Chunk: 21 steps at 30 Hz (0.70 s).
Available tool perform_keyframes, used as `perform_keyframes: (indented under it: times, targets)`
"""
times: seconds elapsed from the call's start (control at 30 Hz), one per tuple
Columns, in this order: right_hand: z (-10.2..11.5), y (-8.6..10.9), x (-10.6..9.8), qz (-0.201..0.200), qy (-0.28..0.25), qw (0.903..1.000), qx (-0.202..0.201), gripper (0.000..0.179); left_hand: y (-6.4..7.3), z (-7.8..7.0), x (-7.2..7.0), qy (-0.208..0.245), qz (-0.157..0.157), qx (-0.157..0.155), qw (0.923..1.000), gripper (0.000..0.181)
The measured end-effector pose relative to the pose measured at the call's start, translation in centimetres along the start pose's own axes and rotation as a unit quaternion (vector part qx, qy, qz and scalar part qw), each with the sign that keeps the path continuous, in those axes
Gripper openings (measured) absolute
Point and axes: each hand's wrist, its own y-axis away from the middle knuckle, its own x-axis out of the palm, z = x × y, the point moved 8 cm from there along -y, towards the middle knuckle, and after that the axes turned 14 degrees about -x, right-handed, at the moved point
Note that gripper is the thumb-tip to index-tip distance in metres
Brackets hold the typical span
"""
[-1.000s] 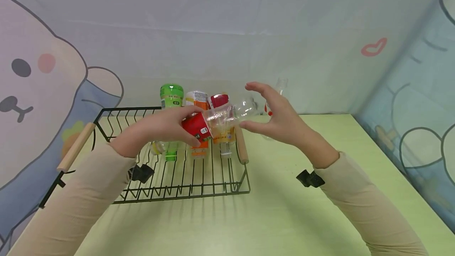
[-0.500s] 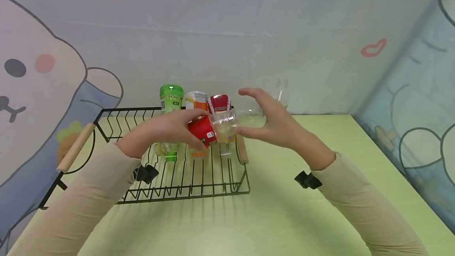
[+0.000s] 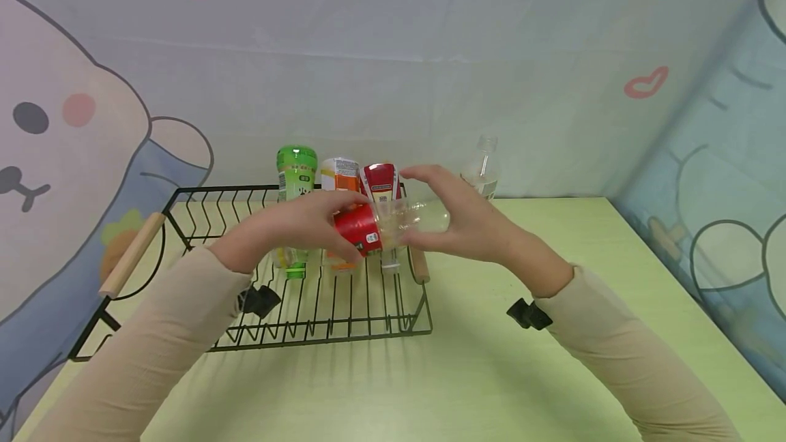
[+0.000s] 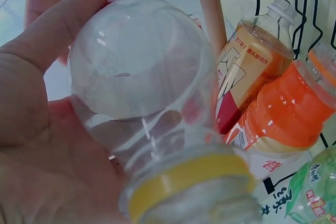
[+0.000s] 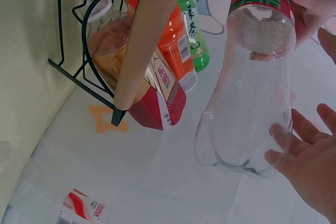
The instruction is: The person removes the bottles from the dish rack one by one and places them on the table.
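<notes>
My left hand (image 3: 307,224) grips an empty clear plastic bottle (image 3: 361,230) round its red label, holding it sideways over the wire rack. The yellow ring at its neck (image 4: 191,182) points left; the clear base end points right. My right hand (image 3: 473,224) is at the base with thumb and fingers spread around it. In the right wrist view, its fingertips show through the clear plastic of the bottle (image 5: 247,108). Beneath and behind lie a green bottle (image 3: 297,166), an orange bottle (image 3: 340,172) and a bottle with a dark red label (image 3: 381,179), side by side in the rack.
The black wire rack (image 3: 319,342) has a wooden handle (image 3: 132,258) at its left and another wooden handle (image 3: 419,264) at its right. Behind my right hand stands a clear bottle (image 3: 487,169) on the pale green table (image 3: 522,374). A printed cloth (image 3: 368,87) hangs behind.
My left hand has carried the bottle a little to the right and turned it more level. My right hand has moved slightly left and down, around the base end.
</notes>
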Motion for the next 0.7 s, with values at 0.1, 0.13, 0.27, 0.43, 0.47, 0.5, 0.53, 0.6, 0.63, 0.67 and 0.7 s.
perform_keyframes:
  times: [0.1, 0.13, 0.27, 0.43, 0.47, 0.5, 0.53, 0.6, 0.63, 0.67, 0.7]
  targets:
    - [0.0, 0.0, 0.3, 0.008, 0.006, 0.9999, -0.009, 0.076, 0.1, -0.3, 0.1, -0.003, -0.001, 0.007, 1.0, 0.077]
    - [0.0, 0.0, 0.4, 0.012, 0.012, 0.9998, -0.012, 0.076, 0.1, -0.4, 0.1, -0.003, -0.002, 0.009, 1.0, 0.077]
    - [-0.1, 0.1, 0.9, 0.027, 0.038, 0.9987, -0.019, 0.075, 0.1, -0.6, 0.3, -0.011, -0.004, 0.014, 0.9998, 0.075]
    - [-0.1, 0.2, 1.1, 0.036, 0.067, 0.9968, -0.026, 0.074, 0.1, -0.8, 0.4, -0.009, -0.001, 0.013, 0.9999, 0.075]
    - [-0.2, 0.2, 1.1, 0.038, 0.071, 0.9964, -0.027, 0.073, 0.1, -0.9, 0.5, -0.008, 0.001, 0.012, 0.9999, 0.076]
    - [-0.2, 0.2, 1.1, 0.039, 0.076, 0.996, -0.028, 0.073, 0.1, -0.9, 0.5, -0.007, 0.002, 0.011, 0.9999, 0.076]
    - [-0.1, 0.2, 1.2, 0.041, 0.08, 0.9955, -0.029, 0.073, 0.1, -0.9, 0.5, -0.007, 0.002, 0.01, 0.9999, 0.076]
    - [-0.1, 0.2, 1.2, 0.044, 0.088, 0.9946, -0.031, 0.073, 0.0, -0.9, 0.6, -0.006, 0.004, 0.009, 0.9999, 0.077]
    - [-0.1, 0.2, 1.2, 0.045, 0.093, 0.9941, -0.033, 0.073, 0.0, -0.9, 0.6, -0.005, 0.006, 0.008, 0.9999, 0.077]
    - [-0.1, 0.2, 1.2, 0.046, 0.099, 0.9934, -0.035, 0.072, 0.0, -0.9, 0.6, -0.005, 0.006, 0.008, 0.9999, 0.078]
    - [-0.1, 0.2, 1.3, 0.048, 0.106, 0.9925, -0.038, 0.071, 0.0, -0.9, 0.7, -0.005, 0.007, 0.008, 0.9999, 0.078]
